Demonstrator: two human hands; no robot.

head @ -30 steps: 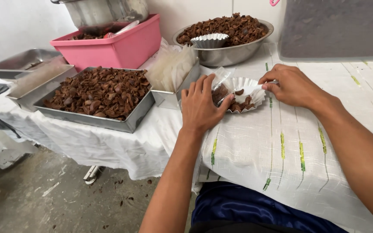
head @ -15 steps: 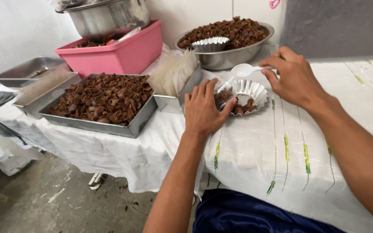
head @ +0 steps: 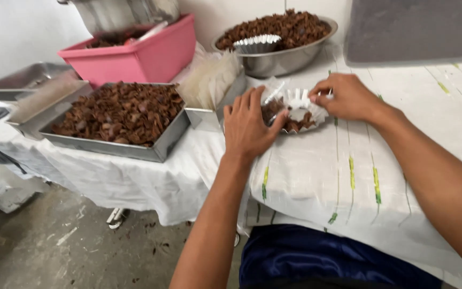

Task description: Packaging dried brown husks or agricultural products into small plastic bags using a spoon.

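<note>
The left hand [head: 249,124] lies palm down on the cloth-covered bench [head: 316,182], its fingers spread and curled against the near left rim of a white fluted paper cup [head: 301,109], so its grip is loose and open, steadying rather than clasping. The cup sits between the two hands, partly filled with dark brown chips [head: 287,120]. The right hand [head: 346,97] rests just right of the cup, fingers pinched shut on a small white piece at the cup's far rim; what that piece is cannot be made out.

Left of the left hand stands a flat metal tray [head: 159,150] heaped with the same brown chips, and beyond it a pink plastic tub [head: 145,59]. Just beyond the left hand's fingertips a stack of clear bags [head: 209,80] leans in a small metal tin. Beyond both hands sits a steel bowl [head: 279,61] full of chips, with an empty fluted metal mould [head: 258,43] resting on top.
</note>
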